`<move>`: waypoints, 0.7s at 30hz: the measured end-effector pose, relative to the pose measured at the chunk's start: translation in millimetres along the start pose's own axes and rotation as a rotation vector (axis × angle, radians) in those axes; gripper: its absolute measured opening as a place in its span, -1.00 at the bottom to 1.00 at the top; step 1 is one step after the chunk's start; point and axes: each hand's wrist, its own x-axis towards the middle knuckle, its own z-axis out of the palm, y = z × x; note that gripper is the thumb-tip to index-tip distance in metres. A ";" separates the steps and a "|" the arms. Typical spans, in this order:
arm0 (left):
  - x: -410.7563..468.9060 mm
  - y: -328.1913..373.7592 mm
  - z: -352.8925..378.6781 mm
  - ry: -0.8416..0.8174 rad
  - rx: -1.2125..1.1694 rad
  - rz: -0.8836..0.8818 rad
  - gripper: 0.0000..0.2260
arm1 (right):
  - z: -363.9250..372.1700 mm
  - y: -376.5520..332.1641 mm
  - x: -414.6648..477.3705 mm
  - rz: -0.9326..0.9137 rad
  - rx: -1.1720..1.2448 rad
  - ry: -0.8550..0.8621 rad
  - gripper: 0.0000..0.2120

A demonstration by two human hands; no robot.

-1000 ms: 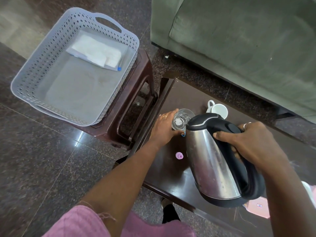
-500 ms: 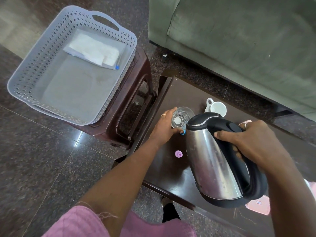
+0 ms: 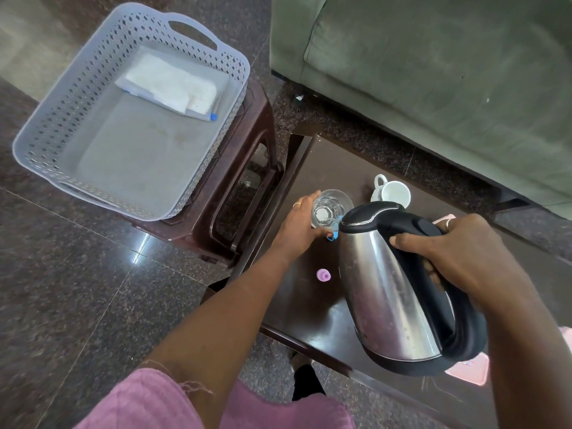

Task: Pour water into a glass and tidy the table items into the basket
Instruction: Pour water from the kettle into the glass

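A clear glass [image 3: 332, 205] stands on the dark table [image 3: 312, 311], and my left hand [image 3: 298, 229] wraps around its left side. My right hand [image 3: 455, 249] grips the black handle of a steel kettle [image 3: 390, 289], which is tilted with its spout over the glass rim. A thin stream of water runs from the spout into the glass. A white cup [image 3: 391, 191] sits just behind the kettle. The grey perforated basket [image 3: 46, 119] rests on a brown stool [image 3: 244, 187] to the left and holds a white folded cloth [image 3: 173, 83].
A small pink cap [image 3: 323, 274] lies on the table near the kettle's base. Something small and blue [image 3: 331, 236] peeks out by my left fingers. Pink items [image 3: 470, 371] lie under the kettle at the right. A green sofa [image 3: 433, 72] stands behind the table.
The kettle has tipped further toward the glass and water now flows from its spout. My left hand stays on the glass.
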 end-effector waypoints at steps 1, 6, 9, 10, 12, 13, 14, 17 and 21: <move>-0.3 0.5 -0.1 0.001 0.000 -0.001 -0.21 | 0.2 0.0 -0.1 -0.001 -0.003 0.001 -0.65; -1.4 2.6 -1.5 0.003 0.003 -0.004 -0.21 | 1.0 -0.6 -0.4 -0.005 -0.015 0.004 -0.64; -2.2 3.0 -1.8 0.006 -0.003 -0.006 -0.22 | 1.3 -0.5 0.1 -0.013 -0.023 0.008 -0.63; -2.4 3.0 -1.6 0.007 -0.004 -0.005 -0.22 | 1.3 -0.5 0.5 -0.015 -0.020 0.011 -0.63; -2.9 3.0 -1.6 0.007 -0.006 -0.007 -0.23 | 1.6 -0.5 0.8 -0.017 -0.023 0.015 -0.62; -3.0 3.1 -1.7 0.006 -0.007 -0.010 -0.23 | 1.7 -0.3 1.0 -0.018 -0.027 0.017 -0.62; -2.8 3.2 -1.8 0.005 -0.007 -0.010 -0.23 | 1.9 -0.2 1.1 -0.019 -0.029 0.019 -0.62; -2.4 3.7 -2.0 0.002 -0.005 -0.008 -0.23 | 2.0 -0.4 1.3 -0.015 -0.016 0.015 -0.62; -2.6 4.2 -2.7 -0.006 -0.003 -0.012 -0.22 | -0.2 -1.3 1.3 0.004 0.010 0.001 -0.62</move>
